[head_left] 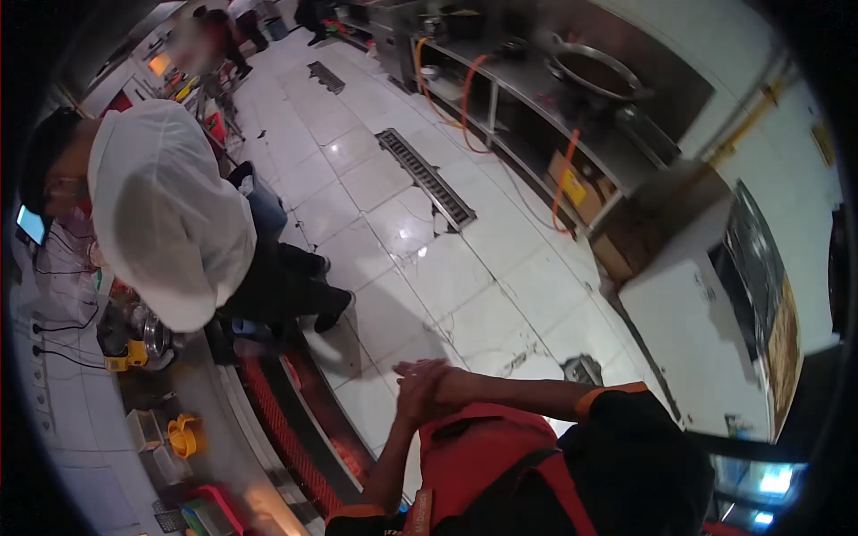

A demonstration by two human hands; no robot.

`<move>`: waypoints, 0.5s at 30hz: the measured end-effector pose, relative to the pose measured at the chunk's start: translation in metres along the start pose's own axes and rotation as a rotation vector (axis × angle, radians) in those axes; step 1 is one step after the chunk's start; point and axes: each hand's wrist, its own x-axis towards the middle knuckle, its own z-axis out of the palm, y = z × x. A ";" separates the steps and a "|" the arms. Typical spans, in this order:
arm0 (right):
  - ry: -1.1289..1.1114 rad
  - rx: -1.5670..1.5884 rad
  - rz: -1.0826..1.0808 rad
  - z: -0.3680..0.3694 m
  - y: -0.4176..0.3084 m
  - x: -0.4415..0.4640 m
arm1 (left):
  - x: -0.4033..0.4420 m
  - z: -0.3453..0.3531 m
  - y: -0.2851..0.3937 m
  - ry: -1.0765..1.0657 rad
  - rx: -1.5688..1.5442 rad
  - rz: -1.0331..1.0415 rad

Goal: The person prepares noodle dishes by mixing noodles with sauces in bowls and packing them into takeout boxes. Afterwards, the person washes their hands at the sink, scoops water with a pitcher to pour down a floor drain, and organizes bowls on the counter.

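My left hand [416, 393] and my right hand [458, 386] are clasped together in front of my body, fingers folded against each other. No object shows in either hand, though the palms are hidden. Below them lies the red apron [487, 442] that I wear over a black shirt with orange cuffs. White floor tiles [483, 322] spread out beyond my hands. To the left of my hands stands a co-worker in a white top [170, 205], turned towards the counter.
At left, a metal counter [210, 442] carries a yellow juicer-like item [185, 436] and containers. A stove bench with a large wok [597, 71] and orange hoses [469, 89] lines the right. A floor drain grate [424, 179], a white cabinet [706, 313] and a bin [261, 201] are also here.
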 end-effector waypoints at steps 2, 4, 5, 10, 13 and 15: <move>-0.534 0.052 0.179 -0.031 0.058 0.072 | 0.041 -0.026 -0.054 0.072 0.020 -0.096; -0.598 0.295 0.405 -0.027 0.123 0.091 | 0.081 -0.044 -0.102 0.115 0.027 -0.199; -0.356 0.314 0.270 -0.032 0.164 0.096 | 0.105 -0.047 -0.130 0.282 -0.111 -0.429; 0.184 0.536 0.963 -0.085 0.357 0.038 | 0.187 -0.080 -0.328 0.480 -0.241 -0.695; 0.058 0.080 1.220 -0.101 0.426 -0.029 | 0.278 -0.106 -0.409 0.724 -0.562 -0.774; 0.103 -0.028 0.946 -0.095 0.472 -0.068 | 0.339 -0.125 -0.461 0.873 -0.792 -0.860</move>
